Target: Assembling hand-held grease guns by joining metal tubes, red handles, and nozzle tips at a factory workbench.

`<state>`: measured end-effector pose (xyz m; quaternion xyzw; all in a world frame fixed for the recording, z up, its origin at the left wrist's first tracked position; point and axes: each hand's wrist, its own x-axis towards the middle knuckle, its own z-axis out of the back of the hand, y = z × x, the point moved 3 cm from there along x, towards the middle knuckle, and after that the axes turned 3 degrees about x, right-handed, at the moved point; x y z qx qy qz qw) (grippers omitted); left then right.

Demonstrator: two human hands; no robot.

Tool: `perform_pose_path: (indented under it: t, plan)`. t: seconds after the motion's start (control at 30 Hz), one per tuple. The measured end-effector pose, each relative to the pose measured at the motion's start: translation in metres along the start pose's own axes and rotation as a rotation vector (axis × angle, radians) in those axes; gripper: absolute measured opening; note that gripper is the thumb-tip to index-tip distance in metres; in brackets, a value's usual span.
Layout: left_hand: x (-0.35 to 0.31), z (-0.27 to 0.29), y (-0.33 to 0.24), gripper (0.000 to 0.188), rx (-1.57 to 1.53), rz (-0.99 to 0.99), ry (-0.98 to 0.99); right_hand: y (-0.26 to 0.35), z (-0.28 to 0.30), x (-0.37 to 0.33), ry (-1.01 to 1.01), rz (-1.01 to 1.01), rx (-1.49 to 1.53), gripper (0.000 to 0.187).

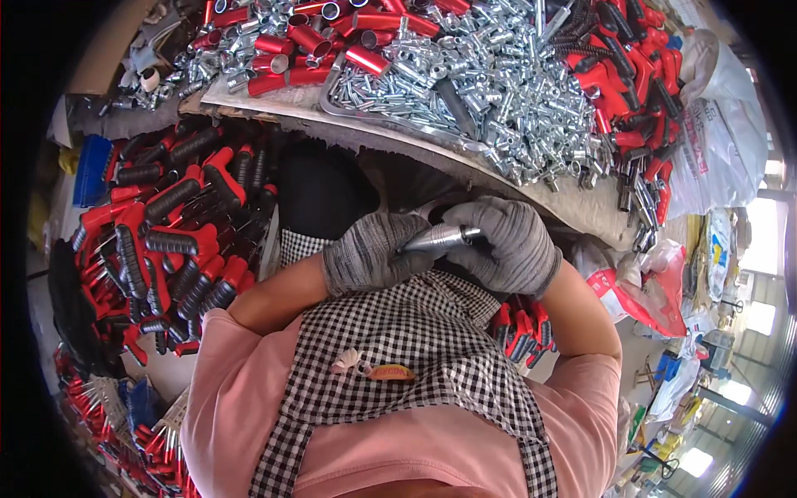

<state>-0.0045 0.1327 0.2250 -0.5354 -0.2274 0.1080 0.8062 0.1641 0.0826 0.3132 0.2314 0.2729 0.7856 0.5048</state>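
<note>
Both my hands wear grey knitted gloves and meet in front of my checked apron, just short of the table edge. Between them lies a silvery metal cylinder (438,238), tilted slightly up to the right. My left hand (378,249) is closed around its left part. At the narrower right end, the fingers of my right hand (510,247) are bent and closed on the tip. Whether a smaller piece sits in those right fingers is hidden by the glove.
On the table (548,199) ahead lie heaped small metal fittings (531,108) and red tubes (311,41). Red-and-black handled tools (178,224) pile up at my left; more red handles (631,75) lie far right. A white plastic bag (722,124) hangs beside the table.
</note>
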Motion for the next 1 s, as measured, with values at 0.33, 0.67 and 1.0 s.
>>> perform_pose_path:
  t: [0.33, 0.67, 1.0]
  plan:
    - [-0.003, 0.020, -0.011, 0.039, 0.069, 0.102, -0.538, -0.036, -0.024, 0.000, -0.419, -0.132, 0.807, 0.057]
    - [0.005, -0.028, 0.120, 0.026, -1.428, 0.296, -0.811, -0.075, -0.069, -0.062, -0.296, -0.736, 1.259, 0.066]
    - [0.036, -0.192, 0.282, 0.042, -1.076, 0.716, 0.118, -0.218, -0.189, -0.123, -0.527, -1.300, 1.439, 0.037]
